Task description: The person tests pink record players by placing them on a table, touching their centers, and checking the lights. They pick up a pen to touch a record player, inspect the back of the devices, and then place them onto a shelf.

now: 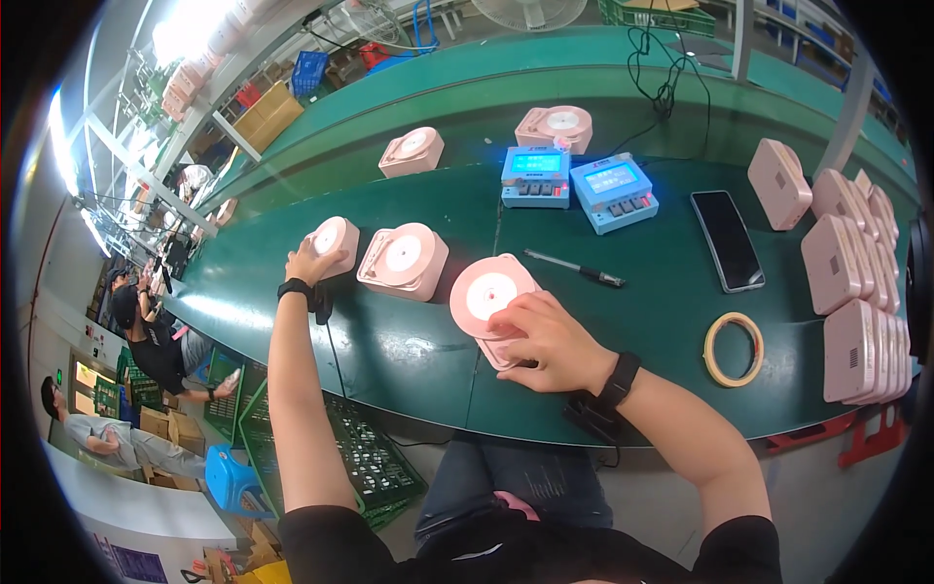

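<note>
The right hand (555, 341) has its thumb and fingers curled around the near right part of a pink record-player-shaped device (475, 292), its round disc facing up with a white centre; whether the device is lifted or resting on the table cannot be told. The left hand (313, 263) holds a smaller-looking pink device (336, 237) — fingers and thumb set about its near left side — at the table's left part. Between the two hands sits a third pink device (401, 255), untouched, just beside the left one.

A pen (574, 268) lies just beyond the right hand, on the green table (642, 292). Farther back stand two blue boxes (536, 178) with lit screens, side by side, and two more pink devices (412, 151) lie well apart along the far side. To the right are a yellowish tape roll (713, 365), a dark-screened phone (728, 240) and rows of pink devices (851, 352) standing on edge. Beyond the table's left end — two people (156, 346), and nearer, a blue stool (229, 477) beside green crates (389, 457)
</note>
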### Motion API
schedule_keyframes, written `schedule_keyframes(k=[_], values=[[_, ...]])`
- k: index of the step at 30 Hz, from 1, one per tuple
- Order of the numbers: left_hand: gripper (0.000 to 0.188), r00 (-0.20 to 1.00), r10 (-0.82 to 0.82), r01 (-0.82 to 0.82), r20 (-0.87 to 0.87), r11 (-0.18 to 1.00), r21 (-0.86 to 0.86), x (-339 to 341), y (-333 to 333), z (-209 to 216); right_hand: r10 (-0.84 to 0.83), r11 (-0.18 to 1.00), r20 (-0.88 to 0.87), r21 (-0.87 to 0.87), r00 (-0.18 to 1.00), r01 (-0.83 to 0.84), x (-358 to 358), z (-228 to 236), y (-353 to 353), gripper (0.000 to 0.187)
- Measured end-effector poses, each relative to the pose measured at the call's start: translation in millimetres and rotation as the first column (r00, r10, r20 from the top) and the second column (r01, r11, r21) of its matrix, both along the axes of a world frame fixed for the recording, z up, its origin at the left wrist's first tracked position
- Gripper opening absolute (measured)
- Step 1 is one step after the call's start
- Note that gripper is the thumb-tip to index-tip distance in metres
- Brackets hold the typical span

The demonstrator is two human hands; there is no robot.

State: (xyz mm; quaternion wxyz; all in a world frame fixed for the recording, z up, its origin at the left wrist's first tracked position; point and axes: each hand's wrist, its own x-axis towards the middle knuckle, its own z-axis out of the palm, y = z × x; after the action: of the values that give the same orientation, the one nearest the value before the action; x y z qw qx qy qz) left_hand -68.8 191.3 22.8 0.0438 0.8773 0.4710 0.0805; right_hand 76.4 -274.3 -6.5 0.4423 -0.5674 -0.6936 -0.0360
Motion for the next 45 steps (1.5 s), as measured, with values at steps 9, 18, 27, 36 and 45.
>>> schedule_keyframes(k=[9,18,27,36,45], values=[[0.107,0.906,-0.421,0.420,0.032,0.907,0.036,193.7,-44.8,71.2,-0.017,1.000,-0.013,0.008,1.000,0.017,7.6,-1.2,-0.4,0.019],[0.066,0.689,-0.680,0.588,-0.251,0.727,-0.355,398.9,-308.1,87.3,0.000,1.000,0.048,-0.025,0.999,0.001,3.7,5.3,-3.2,0.028],[0.078,0.955,-0.218,0.215,-0.200,0.976,-0.041,460.9,-350.5,10.7,-0.052,0.922,-0.846,-0.245,0.531,-0.300,9.0,-38.4,-2.7,0.055],[0.090,0.955,-0.297,0.295,-0.005,0.952,-0.085,407.2,-256.6,76.3,-0.006,0.997,-0.077,-0.081,0.997,0.000,3.2,1.5,3.8,0.043],[0.079,0.997,0.065,-0.068,-0.033,0.994,-0.083,261.1,-86.5,101.8,-0.050,0.999,-0.002,-0.006,0.999,0.050,5.6,6.5,5.9,0.038]])
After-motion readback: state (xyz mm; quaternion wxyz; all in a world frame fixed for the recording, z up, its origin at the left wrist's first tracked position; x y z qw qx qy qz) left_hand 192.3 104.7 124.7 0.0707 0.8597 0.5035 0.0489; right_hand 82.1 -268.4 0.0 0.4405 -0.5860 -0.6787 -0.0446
